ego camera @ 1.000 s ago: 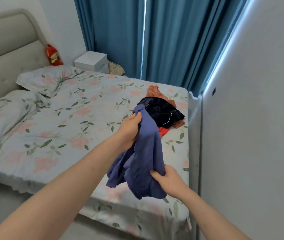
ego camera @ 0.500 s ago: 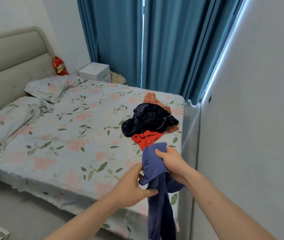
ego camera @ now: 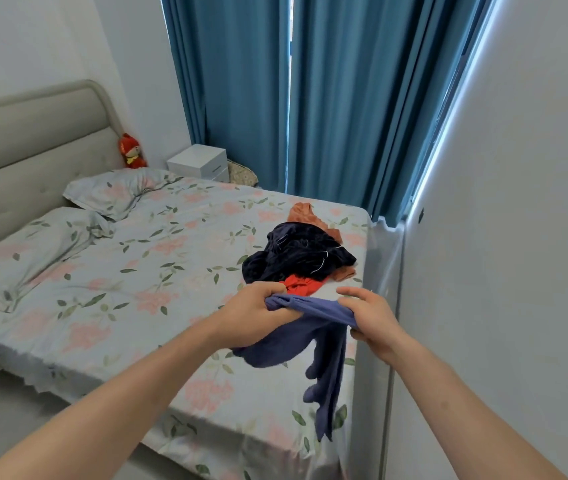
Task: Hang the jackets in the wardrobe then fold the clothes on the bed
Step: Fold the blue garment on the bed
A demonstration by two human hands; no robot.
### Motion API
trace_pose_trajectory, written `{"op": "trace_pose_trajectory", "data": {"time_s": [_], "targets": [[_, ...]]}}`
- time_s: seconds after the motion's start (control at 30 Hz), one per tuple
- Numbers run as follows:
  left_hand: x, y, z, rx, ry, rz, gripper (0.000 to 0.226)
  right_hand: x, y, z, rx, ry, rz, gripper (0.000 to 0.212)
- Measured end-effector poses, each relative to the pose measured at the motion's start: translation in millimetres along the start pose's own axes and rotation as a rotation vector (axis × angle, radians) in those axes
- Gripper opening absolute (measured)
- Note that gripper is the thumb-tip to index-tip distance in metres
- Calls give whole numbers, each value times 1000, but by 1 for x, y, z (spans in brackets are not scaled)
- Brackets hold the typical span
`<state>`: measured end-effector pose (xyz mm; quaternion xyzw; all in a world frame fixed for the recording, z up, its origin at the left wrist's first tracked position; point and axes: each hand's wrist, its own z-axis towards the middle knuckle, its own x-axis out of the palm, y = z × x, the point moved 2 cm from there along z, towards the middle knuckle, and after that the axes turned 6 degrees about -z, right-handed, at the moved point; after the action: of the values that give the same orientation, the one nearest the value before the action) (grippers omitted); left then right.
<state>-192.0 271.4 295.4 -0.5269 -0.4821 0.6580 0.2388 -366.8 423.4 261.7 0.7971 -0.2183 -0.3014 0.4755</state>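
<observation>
I hold a blue-purple garment (ego camera: 324,344) above the bed's near right corner. My left hand (ego camera: 258,317) grips its top edge on the left and my right hand (ego camera: 367,317) grips the same edge on the right, so the edge is stretched between them. The rest of the cloth hangs down in loose folds. Behind my hands a pile lies on the bed (ego camera: 102,306): a dark navy garment (ego camera: 296,254) on top, a red piece (ego camera: 301,284) under its front, an orange piece (ego camera: 305,214) at the back.
Two floral pillows (ego camera: 116,192) lie by the padded headboard (ego camera: 23,150). A white nightstand (ego camera: 199,162) and a red plush toy (ego camera: 130,152) stand in the far corner. Blue curtains (ego camera: 310,98) cover the window. A white wall (ego camera: 500,237) runs close along my right.
Both hands have shifted along the garment: from holding it bunched and hanging lengthwise, they now grip one edge and pull it apart sideways. The view has tilted up slightly.
</observation>
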Motion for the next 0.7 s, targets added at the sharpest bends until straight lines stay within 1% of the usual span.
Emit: {"op": "trace_pose_trajectory", "data": {"time_s": [0.07, 0.1, 0.17, 0.23, 0.3, 0.33, 0.4, 0.47, 0.5, 0.6, 0.63, 0.67, 0.7], "targets": [[-9, -10, 3, -2, 143, 73, 20, -5, 6, 2, -7, 4, 38, 26], [-13, -11, 4, -31, 215, 110, 14, -8, 9, 2, -9, 7, 56, 27], [-21, -8, 3, -98, 279, 136, 20, -15, 14, 2, -27, 7, 67, 25], [-26, -11, 4, -130, 232, 63, 29, -18, 17, 2, -48, -5, 52, 22], [-31, -18, 8, -146, 141, -75, 45, -17, 17, 3, -46, -22, 41, 17], [-32, -24, 11, -159, 101, -140, 44, -17, 16, 3, -46, -26, 27, 18], [-33, -36, 17, -189, 68, -172, 26, -15, 13, 2, -57, -31, -30, 32], [-35, -45, 23, -184, 79, -102, 25, -12, 20, -6, -103, -6, -112, 49], [-35, -47, 26, -187, 80, -66, 24, -8, 25, -13, -146, 55, -118, 54], [-34, -50, 35, -154, 62, 74, 11, 8, 40, -37, -245, 354, -97, 63], [-33, -52, 38, -119, 57, 127, 7, 13, 43, -42, -252, 408, -126, 65], [-32, -54, 40, -81, 47, 170, 5, 18, 44, -44, -254, 418, -162, 67], [-31, -56, 44, -50, 28, 200, 6, 22, 44, -43, -249, 387, -193, 68]]}}
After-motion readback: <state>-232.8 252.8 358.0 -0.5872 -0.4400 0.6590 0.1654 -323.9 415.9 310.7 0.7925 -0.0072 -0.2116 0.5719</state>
